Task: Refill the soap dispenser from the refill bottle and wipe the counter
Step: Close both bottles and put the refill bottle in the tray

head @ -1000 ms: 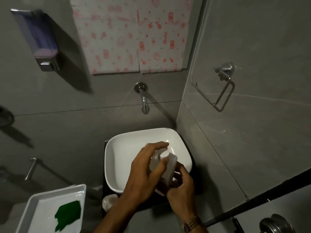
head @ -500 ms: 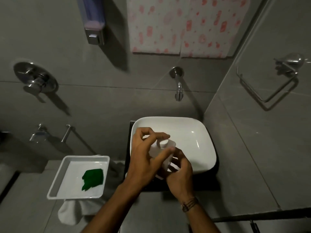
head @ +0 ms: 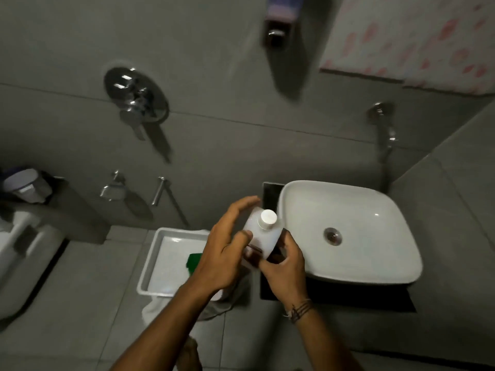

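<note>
A white refill bottle (head: 263, 234) with a round white cap stands upright in front of me, left of the basin. My right hand (head: 285, 266) grips its lower body from the right. My left hand (head: 227, 247) is beside its left side with the fingers spread; the thumb touches the bottle. The wall-mounted soap dispenser (head: 280, 20) hangs high on the grey wall, blurred, at the top of the view. A green cloth (head: 194, 261) lies in a white tray (head: 155, 261), partly hidden by my left wrist.
A white basin (head: 348, 231) sits on a dark counter (head: 334, 298) at the right, under a wall tap (head: 385, 124). A shower mixer (head: 135, 97) and small taps (head: 160, 191) are on the wall. A toilet (head: 24, 253) stands at the left. White fabric (head: 152, 309) lies under the tray.
The view has swung left and down, so basin and dispenser slid right. Both hands and the bottle moved from over the basin to its left edge. My left hand's fingers have loosened off the cap.
</note>
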Available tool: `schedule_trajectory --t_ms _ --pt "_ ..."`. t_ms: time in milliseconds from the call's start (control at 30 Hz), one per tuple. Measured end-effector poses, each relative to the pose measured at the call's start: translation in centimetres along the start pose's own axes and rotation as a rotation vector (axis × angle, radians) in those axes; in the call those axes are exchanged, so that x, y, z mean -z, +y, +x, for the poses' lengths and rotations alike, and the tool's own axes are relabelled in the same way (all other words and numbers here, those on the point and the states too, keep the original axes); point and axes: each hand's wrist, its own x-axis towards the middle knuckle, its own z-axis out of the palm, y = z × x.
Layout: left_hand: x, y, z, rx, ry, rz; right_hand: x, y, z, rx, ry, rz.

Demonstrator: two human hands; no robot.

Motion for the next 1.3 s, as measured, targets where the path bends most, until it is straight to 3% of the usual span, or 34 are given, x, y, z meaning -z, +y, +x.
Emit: schedule_trajectory --t_ms 133,233,500,767,1100,1200,1300 --pt "8.7 -8.1 -2.2 0.327 -0.106 0.035 -8.8 2.6 1.1 -0.061 -0.151 -0.049" --pt "13.6 -14.2 -4.1 0.414 -0.112 0.143 -16.1 6.2 2.1 -0.160 -0.278 -0.081" --pt "19.6 -26.5 -6.1 0.603 -0.019 0.354 -28.8 16.7 3.2 -0.256 -0.379 -0.225" --pt "20.1 -33.7 -6.9 0.631 -0.086 0.497 -32.4 22.6 3.3 -0.292 -0.344 -0.307" --pt "19.9 -35.5 -7.4 0.618 -0.091 0.503 -32.7 24.5 3.3 -0.337 -0.347 -0.316" --pt "18.9 -34.8 -9.0 0.588 0.077 0.503 -31.5 24.5 3.1 -0.372 -0.392 -0.342" --pt "16.6 -33.4 -12.3 0.450 0.372 0.532 -29.0 24.9 3.1 -0.210 -0.292 -0.628"
